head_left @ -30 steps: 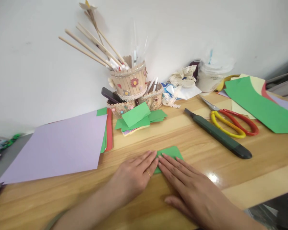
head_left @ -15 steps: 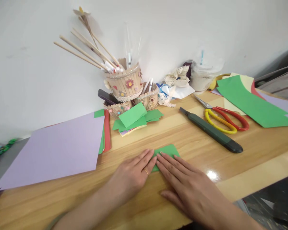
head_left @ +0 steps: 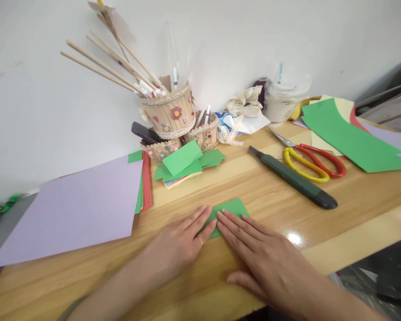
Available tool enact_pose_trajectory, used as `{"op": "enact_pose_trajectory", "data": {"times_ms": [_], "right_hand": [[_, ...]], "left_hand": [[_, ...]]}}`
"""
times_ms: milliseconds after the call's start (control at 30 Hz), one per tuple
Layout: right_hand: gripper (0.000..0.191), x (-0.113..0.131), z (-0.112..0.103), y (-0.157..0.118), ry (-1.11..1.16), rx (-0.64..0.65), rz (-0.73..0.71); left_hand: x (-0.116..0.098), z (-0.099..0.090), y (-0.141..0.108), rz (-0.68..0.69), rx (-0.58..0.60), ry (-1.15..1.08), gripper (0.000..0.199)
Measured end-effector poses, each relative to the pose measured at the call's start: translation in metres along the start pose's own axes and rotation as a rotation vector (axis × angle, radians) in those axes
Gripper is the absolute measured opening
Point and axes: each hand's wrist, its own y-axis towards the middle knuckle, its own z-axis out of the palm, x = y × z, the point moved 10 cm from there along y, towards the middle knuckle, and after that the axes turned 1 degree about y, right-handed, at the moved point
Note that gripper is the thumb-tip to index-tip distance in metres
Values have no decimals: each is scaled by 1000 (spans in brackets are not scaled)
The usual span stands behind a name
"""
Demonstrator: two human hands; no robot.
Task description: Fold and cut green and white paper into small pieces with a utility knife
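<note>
Here's the small green paper (head_left: 232, 207), flat on the wooden tabletop (head_left: 187, 292), just beyond the fingertips and right between the two hands! What shows of it runs left to right, the far edge rising slightly away to the right; the fingers cover so much that its full outline can't be told.

Both hands are touching it, so neither is nearer. The left hand (head_left: 185, 240) comes in from the left, fingers close together and laid over that end, thumb out of sight, a thin ring (head_left: 200, 240) on one finger. The right hand (head_left: 263, 247) slants in from the right, palm down, fingers stretched across the near right part, thumb spread well apart on the wood. Nothing is pinched, and the tips almost meet over the paper!

Farther out, beyond the paper to the left, sits a pile of cut slips (head_left: 183, 158), green on top, in front of the decorated pots (head_left: 169, 113). Off to the right lie a dark green cutter (head_left: 292, 178) and scissors (head_left: 300, 147) just beside it. Away left, there's a wide purple sheet (head_left: 73, 205).
</note>
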Motion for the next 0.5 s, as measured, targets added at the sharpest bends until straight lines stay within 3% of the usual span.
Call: {"op": "enact_pose_trajectory", "data": {"times_ms": [300,500], "right_hand": [[84,-24,-20,-29,-175,-42,-24],[78,-36,-13,-23,-131,8,-7]], "left_hand": [[-3,11,1,-14,115,-84,54],[0,-6,-1,0,131,-136,56]]}}
